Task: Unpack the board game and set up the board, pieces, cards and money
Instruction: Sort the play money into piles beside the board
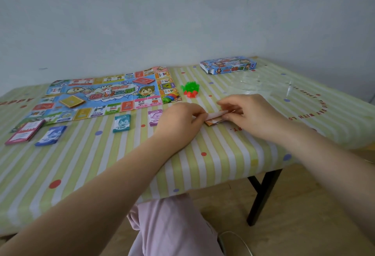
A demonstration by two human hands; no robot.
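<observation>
- A table (pixel 203 174) covered by a cloth of pale green and white stripes with coloured dots fills the view; red lettering curves across the cloth at 3 o'clock.
- A plain pale wall stands behind the table at 12 o'clock; a wood-toned floor and a dark table leg (pixel 261 194) show at 5 o'clock.
- The game board (pixel 105 95) lies unfolded and flat at 10 o'clock, with a red card deck (pixel 143 81), a yellow card deck (pixel 71 101) and a white die (pixel 108 91) on it.
- Coloured pawns (pixel 171 97) sit on the board's right corner; green houses (pixel 190 87) and red pieces (pixel 189 93) lie just beside it on the cloth.
- Money stacks line the board's near edge: teal (pixel 121 123), purple (pixel 155 117), blue (pixel 50 136), and a pink-edged card pile (pixel 25 132) at 9 o'clock.
- The left hand (pixel 180 119) and the right hand (pixel 245 111) meet near the centre, both with fingers curled, pinching an orange-pink banknote bundle (pixel 215 116) resting on the cloth.
- The game box (pixel 228 66) lies at 1 o'clock, well apart, with clear plastic wrap (pixel 257 85) in front of it.
</observation>
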